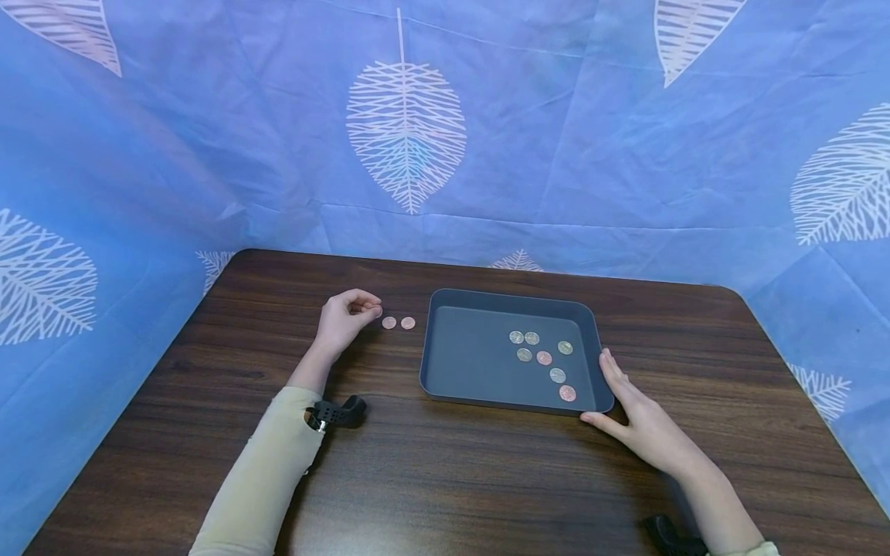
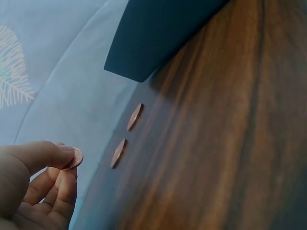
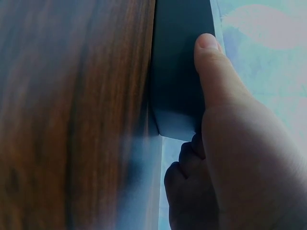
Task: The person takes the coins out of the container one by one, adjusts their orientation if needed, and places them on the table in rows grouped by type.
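Observation:
Between thumb and fingertips my left hand point(image 1: 345, 320) pinches a copper coin point(image 2: 75, 158), held just above the table. Two more copper coins, the nearer one point(image 1: 389, 323) and another point(image 1: 408, 323), lie on the wood beside it, left of the tray. The dark grey tray point(image 1: 466, 363) has several silvery coins, one yellowish coin point(image 1: 565, 347) and two copper coins, one point(image 1: 545, 357) near the others and one point(image 1: 567, 394) toward the front. At its front right corner rests my right hand point(image 1: 643, 428), thumb along the front wall and extended fingers against the right side.
A dark wood-grain table point(image 1: 452, 479) carries everything. Blue cloth point(image 1: 542, 139) with white leaf prints hangs behind it and along both sides. Black straps show at the wrists, the left one point(image 1: 341, 413) over a pale sleeve point(image 1: 257, 471).

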{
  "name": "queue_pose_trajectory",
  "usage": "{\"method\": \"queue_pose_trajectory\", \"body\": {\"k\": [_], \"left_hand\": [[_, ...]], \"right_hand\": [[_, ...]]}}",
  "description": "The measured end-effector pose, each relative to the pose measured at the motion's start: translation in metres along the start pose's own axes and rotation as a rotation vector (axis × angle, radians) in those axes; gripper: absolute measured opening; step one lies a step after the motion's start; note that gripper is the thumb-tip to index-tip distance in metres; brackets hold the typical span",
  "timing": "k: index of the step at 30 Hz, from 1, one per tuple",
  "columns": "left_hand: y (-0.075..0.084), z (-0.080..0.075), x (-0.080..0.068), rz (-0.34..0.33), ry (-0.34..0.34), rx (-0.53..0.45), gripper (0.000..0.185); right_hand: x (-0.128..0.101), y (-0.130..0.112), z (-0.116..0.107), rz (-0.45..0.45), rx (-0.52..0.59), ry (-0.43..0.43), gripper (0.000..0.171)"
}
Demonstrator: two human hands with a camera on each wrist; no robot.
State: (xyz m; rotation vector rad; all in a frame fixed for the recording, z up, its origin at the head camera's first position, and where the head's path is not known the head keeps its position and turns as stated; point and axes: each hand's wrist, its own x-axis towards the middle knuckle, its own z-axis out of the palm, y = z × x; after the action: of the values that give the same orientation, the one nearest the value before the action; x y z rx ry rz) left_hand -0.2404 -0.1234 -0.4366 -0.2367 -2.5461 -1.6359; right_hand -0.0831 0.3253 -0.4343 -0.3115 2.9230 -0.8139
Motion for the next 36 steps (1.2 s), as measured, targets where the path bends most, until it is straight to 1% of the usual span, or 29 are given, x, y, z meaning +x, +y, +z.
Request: {"method": "queue_pose_trajectory", "body": {"k": [4, 11, 24, 29, 36], "left_hand": [[-0.004, 0.0, -0.001, -0.01, -0.001, 0.014, 0.014], [-0.011, -0.002, 0.0, 0.016, 0.01, 0.059, 0.012], [-0.016, -0.005, 0.0, 0.002, -0.02, 0.09, 0.012], [-0.016, -0.005, 0.0, 0.007, -0.037, 0.111, 0.011], [-0.019, -0.004, 0.0, 0.034, -0.047, 0.154, 0.011]], "right_hand": [[0.0, 0.0, 0.0, -0.001, -0.005, 0.0, 0.098], [0.0, 0.0, 0.0, -0.002, -0.003, -0.002, 0.097], [-0.001, -0.001, -0.001, -0.003, -0.014, 0.008, 0.096], [-0.001, -0.002, -0.001, 0.0, -0.012, 0.005, 0.096], [-0.001, -0.003, -0.001, 0.012, -0.016, 0.0, 0.096]]}}
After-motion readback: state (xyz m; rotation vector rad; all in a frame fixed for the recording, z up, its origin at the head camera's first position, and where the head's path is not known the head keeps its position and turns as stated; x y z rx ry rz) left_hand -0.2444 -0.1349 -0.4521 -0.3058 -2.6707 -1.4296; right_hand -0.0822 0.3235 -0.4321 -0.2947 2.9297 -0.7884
